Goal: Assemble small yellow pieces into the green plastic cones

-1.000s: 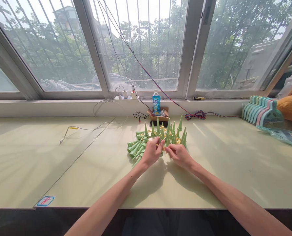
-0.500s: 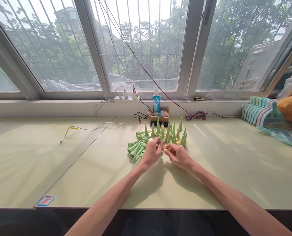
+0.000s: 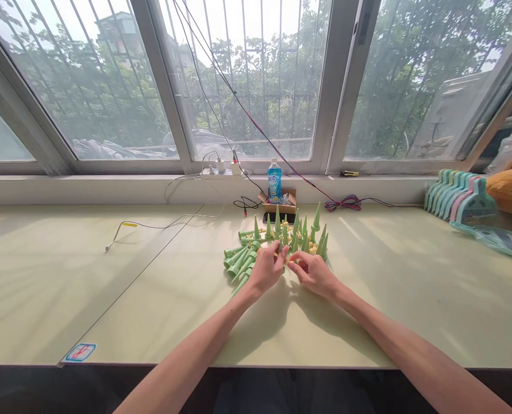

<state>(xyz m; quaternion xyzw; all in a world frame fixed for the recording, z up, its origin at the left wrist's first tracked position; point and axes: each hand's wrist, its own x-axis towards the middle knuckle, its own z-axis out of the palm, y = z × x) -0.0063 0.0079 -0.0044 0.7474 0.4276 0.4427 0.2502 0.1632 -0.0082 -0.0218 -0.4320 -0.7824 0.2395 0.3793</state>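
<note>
My left hand is closed, thumb and fingers pinched around a green cone-shaped spike, most of which the fingers hide. Close beside it on the right, my right hand pinches a small yellow piece at its fingertips, up against the left hand's grip. Behind both hands, several green spikes stand point up on the table. Small yellow pieces lie among them. To the left of my left hand, more green spikes lie on their sides in a pile.
A blue bottle and an open cardboard box stand behind the spikes, with a dark phone-like slab in front. Coiled cable lies near the sill. Pastel dustpan-like pieces stand far right. A thin cable crosses the left side.
Both hands stay in nearly the same place. Only the fingertips of my right hand shift very slightly around the small yellow piece.
</note>
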